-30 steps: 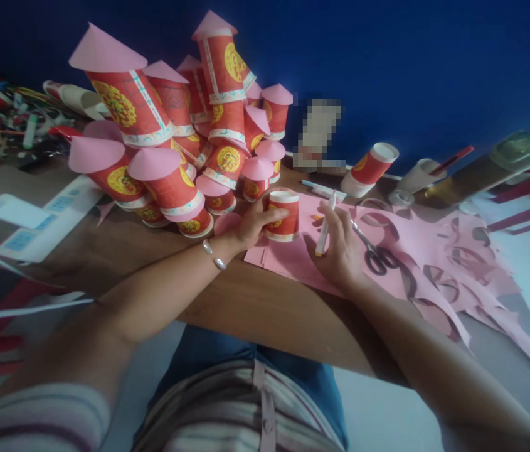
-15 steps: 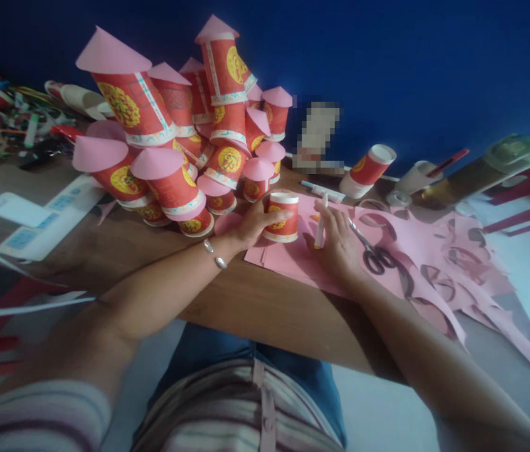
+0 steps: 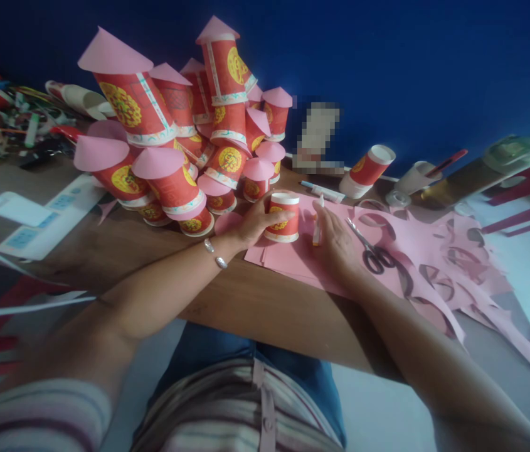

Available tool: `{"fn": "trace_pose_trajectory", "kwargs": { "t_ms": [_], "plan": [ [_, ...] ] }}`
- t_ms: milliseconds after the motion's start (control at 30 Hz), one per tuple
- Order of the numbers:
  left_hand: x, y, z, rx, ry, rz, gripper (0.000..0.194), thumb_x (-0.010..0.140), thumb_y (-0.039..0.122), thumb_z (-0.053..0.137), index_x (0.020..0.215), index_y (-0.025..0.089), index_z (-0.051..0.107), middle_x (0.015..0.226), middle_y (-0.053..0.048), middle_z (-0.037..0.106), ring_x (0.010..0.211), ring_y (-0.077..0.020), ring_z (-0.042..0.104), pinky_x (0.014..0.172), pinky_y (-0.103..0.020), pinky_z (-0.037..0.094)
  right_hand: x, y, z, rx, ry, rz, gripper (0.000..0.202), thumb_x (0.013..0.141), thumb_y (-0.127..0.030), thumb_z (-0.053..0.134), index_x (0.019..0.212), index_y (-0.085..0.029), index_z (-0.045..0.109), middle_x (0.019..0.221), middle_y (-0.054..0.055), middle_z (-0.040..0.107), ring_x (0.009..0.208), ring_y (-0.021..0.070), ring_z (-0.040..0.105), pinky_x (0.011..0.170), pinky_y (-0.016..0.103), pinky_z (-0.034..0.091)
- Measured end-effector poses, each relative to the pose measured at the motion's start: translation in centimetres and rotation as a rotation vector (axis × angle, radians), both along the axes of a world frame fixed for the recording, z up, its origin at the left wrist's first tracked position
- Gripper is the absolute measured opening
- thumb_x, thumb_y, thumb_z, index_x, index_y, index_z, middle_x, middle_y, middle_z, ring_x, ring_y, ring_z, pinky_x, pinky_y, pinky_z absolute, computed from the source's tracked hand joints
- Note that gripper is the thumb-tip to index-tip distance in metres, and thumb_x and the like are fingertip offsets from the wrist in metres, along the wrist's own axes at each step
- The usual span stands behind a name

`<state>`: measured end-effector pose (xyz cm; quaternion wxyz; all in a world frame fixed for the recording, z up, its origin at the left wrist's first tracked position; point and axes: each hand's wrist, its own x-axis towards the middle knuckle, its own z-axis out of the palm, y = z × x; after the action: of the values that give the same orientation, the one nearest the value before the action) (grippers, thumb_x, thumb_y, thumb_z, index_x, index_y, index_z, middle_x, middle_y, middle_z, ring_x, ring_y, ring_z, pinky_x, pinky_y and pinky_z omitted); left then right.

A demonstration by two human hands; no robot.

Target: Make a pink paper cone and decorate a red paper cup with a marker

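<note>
My left hand (image 3: 256,223) is wrapped around the left side of a red paper cup (image 3: 289,218) with a white rim and yellow print. The cup stands upright on stacked pink paper sheets (image 3: 288,256). To its right, my right hand (image 3: 337,242) holds a slim white glue tube (image 3: 316,230) upright, its pointed tip facing up. Part of the tube is hidden by the fingers. A gap separates the tube from the cup. Scissors (image 3: 372,250) with dark handles lie just right of my right hand, on the pink paper.
Many red cups with pink cone roofs (image 3: 165,164) are piled at the left. Further left lies a white power strip (image 3: 48,220) with cables. Cut pink scraps (image 3: 443,270) spread to the right. Behind are another tube (image 3: 323,191), a red cup (image 3: 369,169) and a bottle (image 3: 485,169).
My right hand has turned, its fingers now straighter and closer together, and the glue tube has shifted slightly left. My left hand and the cup have hardly moved.
</note>
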<state>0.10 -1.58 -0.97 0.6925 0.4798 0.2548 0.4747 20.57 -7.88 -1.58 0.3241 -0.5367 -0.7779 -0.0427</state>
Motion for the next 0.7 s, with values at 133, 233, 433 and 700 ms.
{"fn": "trace_pose_trajectory", "kwargs": {
  "t_ms": [133, 233, 433, 700],
  "plan": [
    [0.0, 0.1, -0.1, 0.025, 0.029, -0.009, 0.058, 0.068, 0.041, 0.093, 0.116, 0.020, 0.068, 0.111, -0.008, 0.072, 0.100, -0.0236, 0.068, 0.089, -0.038, 0.055, -0.1, 0.1, -0.1, -0.030, 0.001, -0.026, 0.066, 0.095, -0.033, 0.063, 0.154, -0.015, 0.041, 0.136, 0.022, 0.068, 0.123, 0.0380, 0.068, 0.103, 0.057, 0.059],
    [0.1, 0.1, 0.0, 0.048, 0.041, -0.012, 0.058, 0.068, 0.042, 0.093, 0.115, 0.020, 0.068, 0.112, -0.008, 0.072, 0.102, -0.0237, 0.068, 0.090, -0.038, 0.054, 0.0, 0.2, -0.3, -0.020, -0.003, -0.020, 0.063, 0.097, -0.036, 0.060, 0.154, -0.016, 0.042, 0.135, 0.021, 0.069, 0.121, 0.0376, 0.069, 0.101, 0.056, 0.060],
    [0.0, 0.2, -0.2, 0.090, 0.056, -0.014, 0.059, 0.067, 0.041, 0.094, 0.115, 0.021, 0.067, 0.116, -0.008, 0.070, 0.111, -0.0257, 0.066, 0.097, -0.040, 0.052, 0.4, 0.4, -0.8, -0.012, -0.039, 0.021, 0.058, 0.100, -0.034, 0.056, 0.154, -0.015, 0.043, 0.135, 0.022, 0.068, 0.120, 0.0364, 0.068, 0.100, 0.056, 0.059],
    [-0.1, -0.1, 0.2, 0.134, 0.147, -0.016, 0.065, 0.065, 0.040, 0.095, 0.120, 0.020, 0.065, 0.118, -0.009, 0.068, 0.107, -0.0246, 0.065, 0.092, -0.037, 0.052, 1.2, 1.0, -1.2, -0.043, -0.080, 0.056, 0.051, 0.099, -0.023, 0.053, 0.149, -0.017, 0.049, 0.131, 0.018, 0.070, 0.117, 0.0335, 0.066, 0.099, 0.053, 0.057]
  ]
}}
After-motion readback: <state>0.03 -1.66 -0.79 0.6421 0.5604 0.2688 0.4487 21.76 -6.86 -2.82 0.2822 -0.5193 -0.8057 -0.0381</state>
